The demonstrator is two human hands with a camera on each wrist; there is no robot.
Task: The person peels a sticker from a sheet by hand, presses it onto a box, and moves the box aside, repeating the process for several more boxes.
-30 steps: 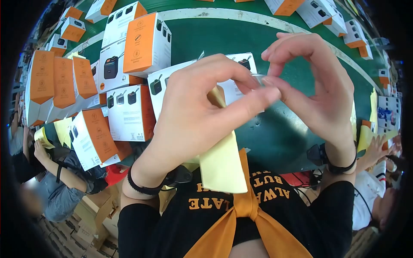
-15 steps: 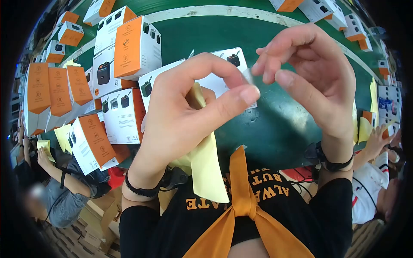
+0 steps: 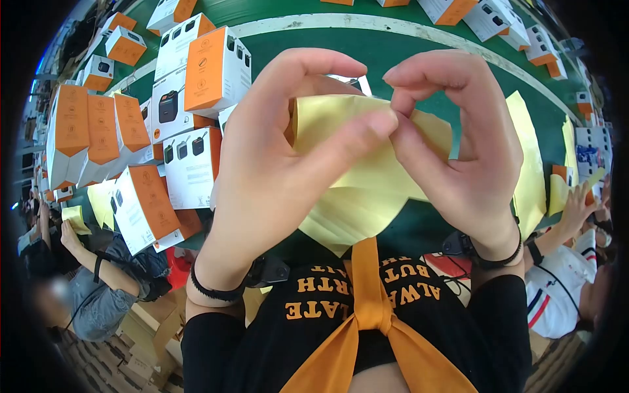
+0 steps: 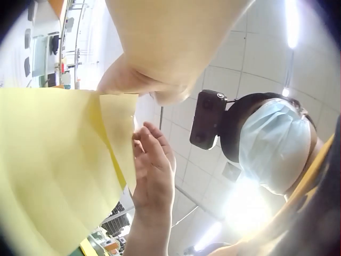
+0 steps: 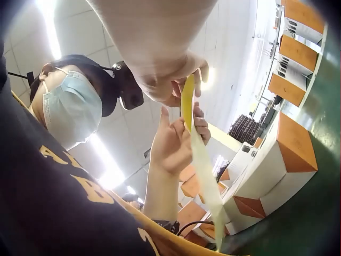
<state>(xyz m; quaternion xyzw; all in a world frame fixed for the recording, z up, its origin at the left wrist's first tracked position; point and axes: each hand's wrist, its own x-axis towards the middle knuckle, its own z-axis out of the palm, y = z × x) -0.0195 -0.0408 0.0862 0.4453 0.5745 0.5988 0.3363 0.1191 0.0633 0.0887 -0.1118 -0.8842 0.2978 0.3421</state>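
A yellow sheet of paper (image 3: 357, 154) is spread between the two hands, folded over along one edge in the left wrist view. My left hand (image 3: 262, 157) holds it on the left, thumb lying across its face. On the other side my right hand (image 3: 468, 124) pinches its upper edge between thumb and fingertips, close to the left thumb tip. In the right wrist view the sheet (image 5: 205, 168) shows nearly edge-on, hanging down from the fingers. The lower part of the sheet falls toward the shirt front.
White and orange product boxes (image 3: 218, 69) are stacked on the left of the green table (image 3: 295, 39). More yellow sheets (image 3: 524, 164) lie to the right. Another person's hand (image 3: 580, 203) is at the far right, and a person in grey (image 3: 105, 301) sits at the left.
Earlier, a small clear piece showed between the fingertips, and the yellow paper hung from my left hand. The right hand drew away, then came back; the sheet is now spread between both hands.
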